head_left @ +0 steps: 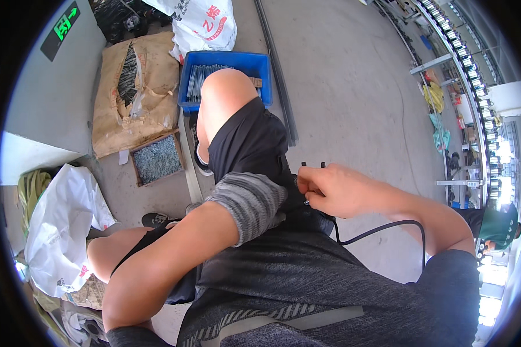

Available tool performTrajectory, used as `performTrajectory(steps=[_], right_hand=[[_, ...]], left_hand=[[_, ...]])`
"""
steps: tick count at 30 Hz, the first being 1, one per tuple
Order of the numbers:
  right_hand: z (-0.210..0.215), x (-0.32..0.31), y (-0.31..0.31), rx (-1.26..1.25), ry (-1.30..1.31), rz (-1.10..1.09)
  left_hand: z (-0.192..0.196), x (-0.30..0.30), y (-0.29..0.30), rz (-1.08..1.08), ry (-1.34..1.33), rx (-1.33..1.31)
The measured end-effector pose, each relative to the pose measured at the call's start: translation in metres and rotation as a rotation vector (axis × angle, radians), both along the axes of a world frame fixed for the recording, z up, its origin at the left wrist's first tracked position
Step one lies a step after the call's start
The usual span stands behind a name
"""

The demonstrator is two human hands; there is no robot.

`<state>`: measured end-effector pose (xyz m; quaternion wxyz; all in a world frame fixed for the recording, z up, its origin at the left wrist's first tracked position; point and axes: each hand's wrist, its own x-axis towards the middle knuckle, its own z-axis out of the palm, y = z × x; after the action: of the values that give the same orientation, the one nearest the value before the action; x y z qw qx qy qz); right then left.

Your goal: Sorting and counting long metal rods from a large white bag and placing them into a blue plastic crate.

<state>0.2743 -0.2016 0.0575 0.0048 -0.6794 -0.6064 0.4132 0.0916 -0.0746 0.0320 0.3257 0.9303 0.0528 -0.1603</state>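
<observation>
- The small black piece with a short upright end (323, 165) is at the person's lap, just beside the fingers of the right hand (337, 188).
- The right hand is narrow, its fingers bent close together; I cannot tell if they grip this piece.
- The thin black flexible cable (382, 229) curves from just below this hand toward the right elbow.
- The left hand, in a grey striped knitted glove (252, 202), lies over the black shorts (246, 136); its fingers are hidden, so I cannot tell its state.
- Beyond the knee, the blue rectangular plastic box (265, 72) contains thin metal rods (200, 78).
- To its left lies the torn brown paper sack (156, 69).
- Near this sack, the shallow square tray (135, 168) holds small silvery parts (157, 158).
</observation>
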Motion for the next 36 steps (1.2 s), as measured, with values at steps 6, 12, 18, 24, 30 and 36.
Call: performTrajectory(steps=[6,12,18,24,30,36], right_hand=[[0.005,-0.007,-0.008,0.064,0.178,-0.114],[0.014,-0.007,-0.011,0.013,0.153,-0.222],[0.012,0.008,-0.03,-0.066,0.081,-0.284],[0.007,0.021,-0.064,-0.26,0.111,-0.393],[0.042,0.041,-0.018,-0.259,0.02,-0.41],[-0.016,0.017,0.061,0.075,0.173,0.436]], left_hand=[[-0.008,0.016,-0.011,-0.096,0.057,0.001],[0.003,0.025,-0.016,-0.129,0.051,0.026],[0.001,0.025,-0.012,-0.191,0.01,0.017],[-0.008,0.027,-0.019,-0.266,0.009,-0.003],[-0.005,0.021,-0.006,-0.113,-0.025,-0.133],[0.009,-0.02,0.029,0.292,-0.121,-0.289]])
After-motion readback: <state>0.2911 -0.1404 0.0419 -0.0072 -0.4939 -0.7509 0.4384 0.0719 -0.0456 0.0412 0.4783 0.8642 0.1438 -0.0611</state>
